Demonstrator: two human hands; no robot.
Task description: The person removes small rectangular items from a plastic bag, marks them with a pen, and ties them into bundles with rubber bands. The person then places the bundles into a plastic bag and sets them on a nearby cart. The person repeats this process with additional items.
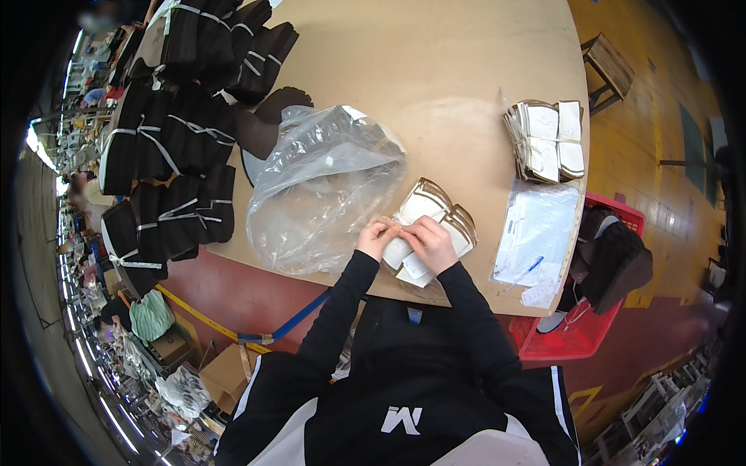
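A bundle of white pieces with brown edges (423, 203) lies near the table's front edge, drawn in at the middle by a thin pale tie. Over the bundle, my left hand (377, 236) and my right hand (432, 244) meet with fingertips pinched together on the tie, whose ends are mostly hidden by the fingers. A small white paper slip (416, 266) rests on the bundle below my right hand. Just left of my hands spreads a large, crumpled clear plastic bag (318, 194).
Tied stacks of dark brown pieces (175, 128) crowd the left side. Loose dark pieces (264, 128) lie behind the bag. At right are another tied white bundle (548, 140), a plastic-covered sheet (536, 229) with a blue pen (535, 264), and a red crate (571, 342) beside the table (466, 70).
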